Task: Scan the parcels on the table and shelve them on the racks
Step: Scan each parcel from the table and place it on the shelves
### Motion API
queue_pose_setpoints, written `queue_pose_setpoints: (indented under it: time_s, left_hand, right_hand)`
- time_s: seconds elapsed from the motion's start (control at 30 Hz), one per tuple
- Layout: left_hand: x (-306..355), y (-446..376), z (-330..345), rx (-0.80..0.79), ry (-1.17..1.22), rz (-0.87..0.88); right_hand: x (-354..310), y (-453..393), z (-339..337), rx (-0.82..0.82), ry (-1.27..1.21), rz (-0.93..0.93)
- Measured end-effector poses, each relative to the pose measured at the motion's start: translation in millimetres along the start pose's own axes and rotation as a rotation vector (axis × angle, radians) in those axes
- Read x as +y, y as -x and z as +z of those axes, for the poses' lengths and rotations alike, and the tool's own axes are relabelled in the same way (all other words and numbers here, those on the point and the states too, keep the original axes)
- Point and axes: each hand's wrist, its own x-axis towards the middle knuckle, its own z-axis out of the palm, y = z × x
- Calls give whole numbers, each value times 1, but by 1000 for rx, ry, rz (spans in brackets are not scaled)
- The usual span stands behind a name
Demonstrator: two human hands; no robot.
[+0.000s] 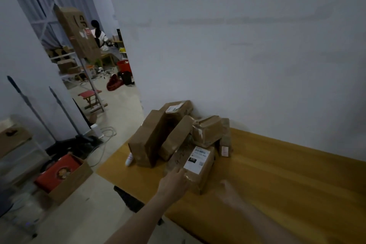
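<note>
The left hand (174,181) is stretched forward with its fingers laid on the near corner of a labelled parcel (195,168) just ahead, while the blurred right hand (230,194), grip unreadable, is held beside it over the wooden table (287,184) by a white wall (237,45).

Head view, downward, near table (277,174)
</note>
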Motion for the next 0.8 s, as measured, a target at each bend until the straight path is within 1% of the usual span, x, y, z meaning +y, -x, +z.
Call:
queue_pose_setpoints:
  time_s: [0.07,0.13,0.3,0.4,0.53,0.67,0.8]
  left_hand:
    - [-13,-24,10,-35,1,6]
    - [-25,-47,19,-78,4,-4]
    - [-41,-94,41,-178,54,0]
    - [-45,-116,53,-208,83,51]
    - [-46,-131,64,-198,190,89]
    - [-46,-131,70,-191,320,108]
    - [-28,-121,68,-182,482,192]
  right_hand:
    - [-6,-27,7,-65,-59,62]
    - [-14,-47,13,-95,-140,119]
    - [-30,-80,35,-58,-370,240]
    - [-35,-94,49,3,-511,295]
    - [-38,-98,64,121,-678,363]
    - [-40,-92,76,216,-856,399]
    - [-31,-72,79,332,-1031,439]
